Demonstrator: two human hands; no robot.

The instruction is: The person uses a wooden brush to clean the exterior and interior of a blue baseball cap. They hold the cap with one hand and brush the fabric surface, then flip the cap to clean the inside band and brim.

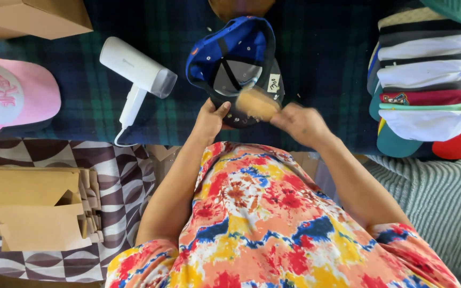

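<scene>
Steadying the upturned blue cap (234, 58) on the plaid counter (321, 64), the left hand (209, 120) grips its brim; the right hand (300, 124) clasps a blurred tan brush (257, 103); hard strokes could probably shove the cap askew.

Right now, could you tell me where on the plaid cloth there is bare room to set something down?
Bare plaid cloth lies between the blue cap and the stack of caps. A narrower strip runs between the white handheld steamer and the pink cap. It is crowded around the blue cap, where both hands work, and along the right edge.
</scene>
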